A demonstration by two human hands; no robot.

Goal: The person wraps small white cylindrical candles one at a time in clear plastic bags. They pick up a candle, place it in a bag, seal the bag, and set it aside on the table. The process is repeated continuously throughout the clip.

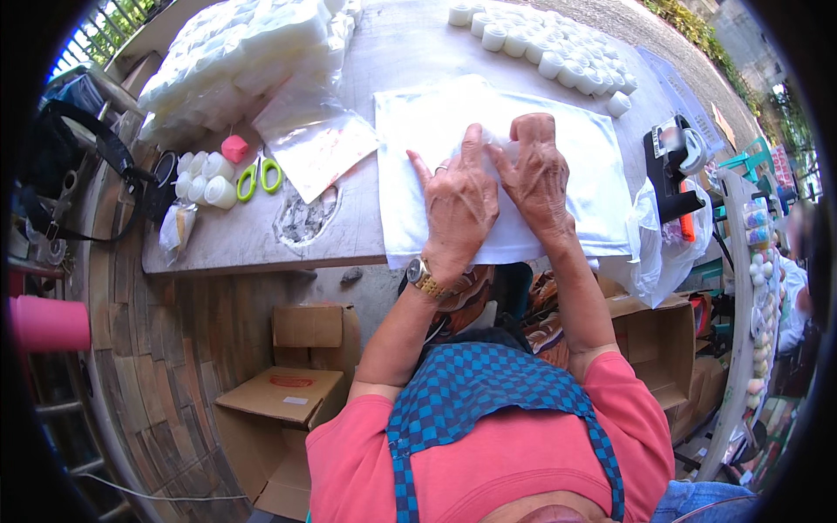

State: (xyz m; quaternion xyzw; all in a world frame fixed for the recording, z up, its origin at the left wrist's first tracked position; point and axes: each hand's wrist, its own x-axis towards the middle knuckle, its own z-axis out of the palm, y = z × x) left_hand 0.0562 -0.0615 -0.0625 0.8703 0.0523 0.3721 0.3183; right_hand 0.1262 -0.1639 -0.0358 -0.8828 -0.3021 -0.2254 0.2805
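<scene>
A white cloth (410, 122) lies spread on the table. My left hand (458, 205), with a gold watch and a ring, rests palm down over it; the index and little fingers stick out while the others bend under. Beside it my right hand (536, 170) is closed, its fingers curled and its thumb toward the left hand. Between the fingers of both hands a small translucent white thing (499, 148) shows in part; its kind is hidden against the white cloth.
Packed white cups (235, 70) stand back left, rows of small white cups (567, 65) back right. Green-handled scissors (260, 178), a clear bag (318, 144) and a pink lump (234, 148) lie left. A black tape dispenser (671, 174) stands right. Cardboard boxes (279, 392) sit below.
</scene>
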